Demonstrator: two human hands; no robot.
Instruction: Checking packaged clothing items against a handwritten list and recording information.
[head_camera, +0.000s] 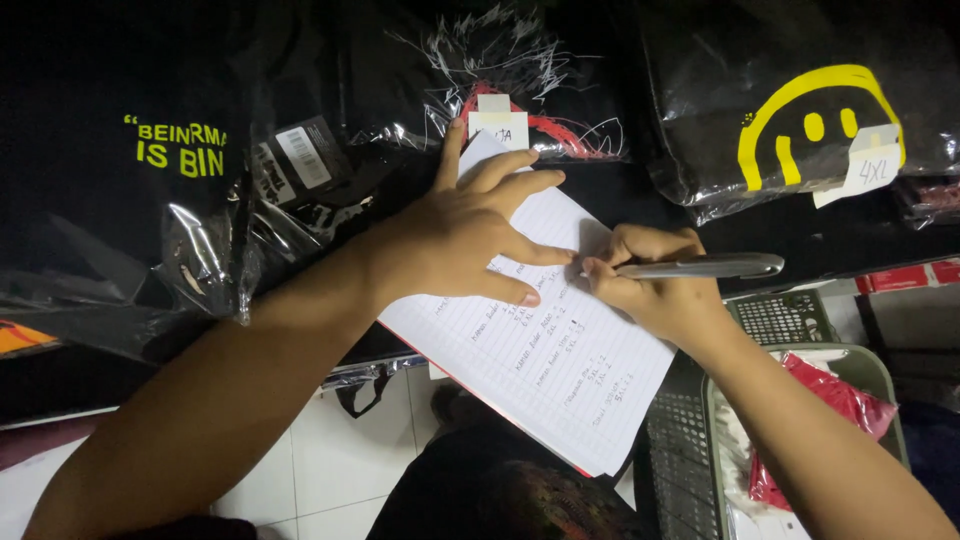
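Notebook (540, 350) is lying at centre frame, tilted so its lined page is running from upper middle down toward lower right; its lower end is overhanging the edge of the dark surface (640, 195), so it is needing a press from above to stay put. Left hand (470, 240) is doing that: it is lying palm down and spread wide on the upper part of the page, fingers fanning out toward the right, gripping nothing, only pinning the paper flat. Right hand (650, 285) is sitting just right of it at centre right, fingers curling tight round a silver pen (700, 266); the pen's barrel is pointing away toward the right edge of the frame while its tip is meeting the page close by the left hand's fingertips, beside rows of handwriting already filling the sheet. Bagged black garments are crowding the surface above: one with yellow-green lettering (150, 150) at upper left, one with a red and white scribble print (530, 70) at upper middle, one with a yellow smiling face (810, 120) at upper right, the latter two carrying small paper tags. A grey plastic basket (880, 370) holding something red is standing at lower right, under the right forearm. White floor tiles (340, 440) are showing at lower left.
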